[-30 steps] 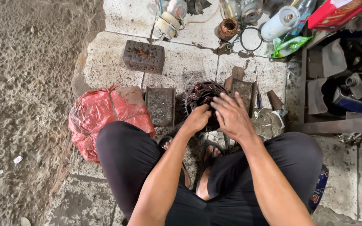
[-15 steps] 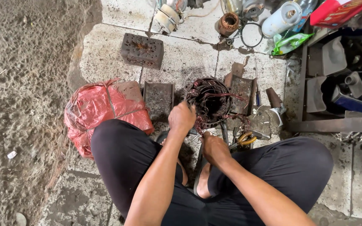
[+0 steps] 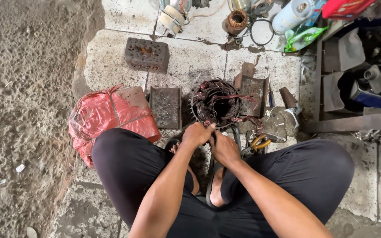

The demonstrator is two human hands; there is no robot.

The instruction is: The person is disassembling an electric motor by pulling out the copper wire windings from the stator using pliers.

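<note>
A round motor stator [image 3: 217, 102] wrapped in reddish copper wire stands on the tiled floor between my knees. My left hand [image 3: 197, 133] grips its near rim, fingers curled on the wire bundle. My right hand [image 3: 223, 147] sits just beside it, fingers closed low at the stator's near edge; what it pinches is hidden. Loose copper strands [image 3: 248, 120] hang off the right side of the stator.
A red wrapped bundle [image 3: 106, 117] lies by my left knee. Rusty metal blocks [image 3: 166, 105] [image 3: 147, 54] [image 3: 254, 90] stand around the stator. Orange-handled pliers [image 3: 259, 142] lie right of my hands. A screwdriver [image 3: 269, 86], a small wire coil [image 3: 236, 20] and a cluttered shelf [image 3: 358, 79] are farther off.
My right hand came off the top of the stator and dropped to its near edge. My left hand shifted right along the rim, and both hands now meet there.
</note>
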